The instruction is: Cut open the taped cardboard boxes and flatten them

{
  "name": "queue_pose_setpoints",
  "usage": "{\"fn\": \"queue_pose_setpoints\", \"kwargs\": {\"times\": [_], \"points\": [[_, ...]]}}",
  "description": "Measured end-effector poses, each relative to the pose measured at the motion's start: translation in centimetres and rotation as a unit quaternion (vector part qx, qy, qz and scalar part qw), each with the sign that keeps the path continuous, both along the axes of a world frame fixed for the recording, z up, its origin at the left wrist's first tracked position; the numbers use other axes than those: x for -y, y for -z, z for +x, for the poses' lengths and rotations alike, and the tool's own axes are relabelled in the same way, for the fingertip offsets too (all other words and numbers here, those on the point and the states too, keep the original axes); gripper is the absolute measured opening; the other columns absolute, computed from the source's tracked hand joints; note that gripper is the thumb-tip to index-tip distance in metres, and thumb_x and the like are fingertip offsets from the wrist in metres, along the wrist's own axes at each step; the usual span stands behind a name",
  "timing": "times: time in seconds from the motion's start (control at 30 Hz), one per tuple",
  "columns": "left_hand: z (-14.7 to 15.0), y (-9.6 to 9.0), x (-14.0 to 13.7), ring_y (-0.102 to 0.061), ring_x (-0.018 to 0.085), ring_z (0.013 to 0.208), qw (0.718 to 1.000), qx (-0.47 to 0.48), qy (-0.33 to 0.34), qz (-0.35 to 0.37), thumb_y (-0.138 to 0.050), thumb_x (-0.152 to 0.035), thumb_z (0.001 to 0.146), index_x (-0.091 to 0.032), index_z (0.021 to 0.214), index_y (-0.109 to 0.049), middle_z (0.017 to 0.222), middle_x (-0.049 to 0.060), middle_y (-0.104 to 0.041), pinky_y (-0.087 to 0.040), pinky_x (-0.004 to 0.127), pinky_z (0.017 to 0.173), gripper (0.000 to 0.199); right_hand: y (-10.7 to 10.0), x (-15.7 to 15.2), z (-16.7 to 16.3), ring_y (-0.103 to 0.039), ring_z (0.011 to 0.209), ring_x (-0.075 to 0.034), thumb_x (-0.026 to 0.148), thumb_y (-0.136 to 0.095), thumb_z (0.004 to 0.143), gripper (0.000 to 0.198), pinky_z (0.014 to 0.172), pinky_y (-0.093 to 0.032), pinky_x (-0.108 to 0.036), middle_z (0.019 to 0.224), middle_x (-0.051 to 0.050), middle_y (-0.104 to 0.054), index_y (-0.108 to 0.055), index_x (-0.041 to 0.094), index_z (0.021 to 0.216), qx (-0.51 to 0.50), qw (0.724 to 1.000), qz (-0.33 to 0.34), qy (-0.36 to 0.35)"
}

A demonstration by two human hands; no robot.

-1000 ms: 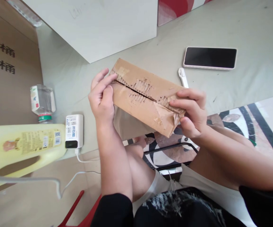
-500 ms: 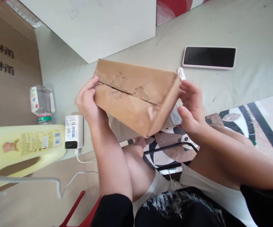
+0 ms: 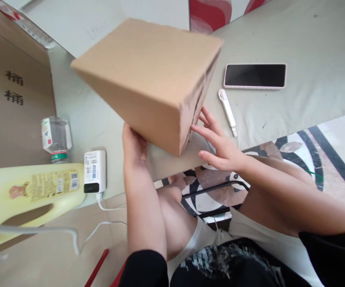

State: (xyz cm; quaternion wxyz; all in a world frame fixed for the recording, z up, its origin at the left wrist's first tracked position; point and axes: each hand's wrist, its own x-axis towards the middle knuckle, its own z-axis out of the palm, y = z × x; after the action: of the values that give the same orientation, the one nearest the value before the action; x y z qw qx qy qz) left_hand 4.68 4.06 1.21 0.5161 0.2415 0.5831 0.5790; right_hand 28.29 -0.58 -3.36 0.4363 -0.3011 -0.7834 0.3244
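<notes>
A brown cardboard box [image 3: 151, 59] is held tilted above the table, with a broad plain face upward. Its seamed face, with a dark slit and worn tape marks, is turned to the right. My left hand [image 3: 134, 144] supports the box from below; its fingers are mostly hidden under the cardboard. My right hand [image 3: 217, 141] is beside the seamed face with fingers spread, the fingertips at or touching its lower edge. A slim white utility knife [image 3: 228, 113] lies on the table just right of the box.
Right of the knife lies a phone [image 3: 255, 76] with a dark screen. On the left are a clear bottle [image 3: 55, 137], a white power bank [image 3: 95, 171] with a cable, and a large yellow jug [image 3: 41, 191]. A white panel [image 3: 100, 24] stands behind the box.
The box has been turned and raised, so its seamed face now points right instead of up. My left hand has slid underneath, my right hand has moved left and down. The knife is fully uncovered.
</notes>
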Motion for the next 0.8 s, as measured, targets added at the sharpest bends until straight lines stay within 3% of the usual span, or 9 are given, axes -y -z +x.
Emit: {"fn": "queue_pose_setpoints", "kwargs": {"times": [0.07, 0.17, 0.3, 0.4, 0.5, 0.6, 0.67, 0.73, 0.8], "points": [[0.3, 0.2, -0.1, -0.069, 0.022, 0.097, 0.999, -0.012, 0.033, -0.027, -0.051, -0.048, 0.086, -0.018, 0.084, -0.065, 0.085, 0.007, -0.071, -0.058, 0.027, 0.069, 0.033, 0.0, -0.2, 0.3, -0.006, 0.159, -0.032, 0.043, -0.053, 0.093, 0.066, 0.129, -0.019, -0.056, 0.171, 0.006, 0.006, -0.030, 0.039, 0.156, 0.013, 1.000, 0.006, 0.020], [0.2, 0.7, -0.1, -0.071, 0.025, 0.086, 0.991, -0.042, 0.113, -0.063, -0.040, -0.066, 0.089, -0.016, 0.086, -0.066, 0.076, 0.010, -0.070, -0.057, 0.031, 0.065, 0.057, -0.4, -0.3, 0.6, -0.017, 0.157, -0.032, 0.043, -0.052, 0.093, 0.066, 0.128, -0.022, -0.057, 0.170, -0.001, -0.014, -0.031, 0.036, 0.155, 0.021, 0.999, 0.006, 0.035], [0.0, 0.9, 0.5, -0.063, 0.018, 0.056, 0.967, -0.120, 0.193, -0.116, -0.051, -0.063, 0.086, -0.019, 0.086, -0.064, 0.060, 0.004, -0.064, -0.046, 0.027, 0.047, 0.046, -0.7, 0.0, 0.9, -0.038, 0.147, -0.029, 0.044, -0.052, 0.092, 0.064, 0.123, -0.033, -0.054, 0.155, -0.007, -0.041, -0.030, 0.034, 0.151, -0.017, 0.999, -0.001, 0.052], [0.2, 0.2, 1.0, -0.052, 0.013, 0.040, 0.907, -0.168, 0.343, -0.180, -0.056, -0.053, 0.083, -0.017, 0.077, -0.063, 0.056, 0.004, -0.064, -0.031, 0.024, 0.039, 0.037, -0.7, 0.0, 1.3, -0.044, 0.141, -0.030, 0.056, -0.047, 0.091, 0.058, 0.118, -0.039, -0.055, 0.146, -0.009, -0.048, -0.036, 0.031, 0.142, -0.034, 0.992, -0.028, 0.122], [0.4, -0.2, 1.2, -0.053, 0.012, 0.043, 0.853, -0.224, 0.434, -0.184, -0.063, -0.043, 0.079, -0.016, 0.071, -0.066, 0.063, 0.007, -0.069, -0.037, 0.024, 0.043, 0.029, -0.8, -0.2, 2.0, -0.046, 0.139, -0.032, 0.065, -0.042, 0.090, 0.052, 0.115, -0.040, -0.057, 0.141, -0.010, -0.051, -0.044, 0.031, 0.129, -0.045, 0.982, -0.053, 0.178], [0.4, 0.3, 1.0, -0.065, 0.016, 0.063, 0.919, -0.293, 0.248, -0.088, -0.062, -0.046, 0.081, -0.019, 0.083, -0.066, 0.075, 0.006, -0.070, -0.048, 0.026, 0.056, 0.028, -1.0, -0.5, 2.2, -0.048, 0.138, -0.031, 0.057, -0.045, 0.092, 0.040, 0.114, -0.041, -0.056, 0.141, -0.010, -0.053, -0.046, 0.031, 0.123, -0.071, 0.986, -0.041, 0.142], [0.3, 0.7, 0.8, -0.070, 0.020, 0.094, 0.947, -0.306, 0.093, 0.041, -0.056, -0.055, 0.085, -0.024, 0.104, -0.063, 0.105, 0.007, -0.072, -0.054, 0.030, 0.073, 0.036, -1.0, -0.5, 2.1, -0.050, 0.137, -0.029, 0.049, -0.048, 0.093, 0.036, 0.111, -0.044, -0.054, 0.141, -0.009, -0.054, -0.045, 0.032, 0.124, -0.092, 0.990, -0.038, 0.104], [0.4, 0.8, 0.8, -0.060, 0.022, 0.127, 0.934, -0.313, 0.018, 0.172, -0.050, -0.063, 0.087, -0.031, 0.119, -0.056, 0.136, 0.006, -0.060, -0.054, 0.034, 0.093, 0.046, -1.1, -0.5, 2.0, -0.050, 0.137, -0.028, 0.044, -0.051, 0.093, 0.035, 0.109, -0.047, -0.052, 0.142, -0.008, -0.053, -0.045, 0.033, 0.126, -0.111, 0.990, -0.046, 0.069], [0.6, 0.6, 1.1, -0.043, 0.022, 0.145, 0.906, -0.328, 0.006, 0.267, -0.045, -0.066, 0.089, -0.034, 0.125, -0.054, 0.152, 0.002, -0.046, -0.048, 0.037, 0.108, 0.049, -1.4, -0.4, 2.0, -0.051, 0.137, -0.027, 0.044, -0.052, 0.093, 0.035, 0.107, -0.049, -0.049, 0.146, -0.006, -0.051, -0.046, 0.033, 0.126, -0.117, 0.991, -0.058, 0.034]]}}
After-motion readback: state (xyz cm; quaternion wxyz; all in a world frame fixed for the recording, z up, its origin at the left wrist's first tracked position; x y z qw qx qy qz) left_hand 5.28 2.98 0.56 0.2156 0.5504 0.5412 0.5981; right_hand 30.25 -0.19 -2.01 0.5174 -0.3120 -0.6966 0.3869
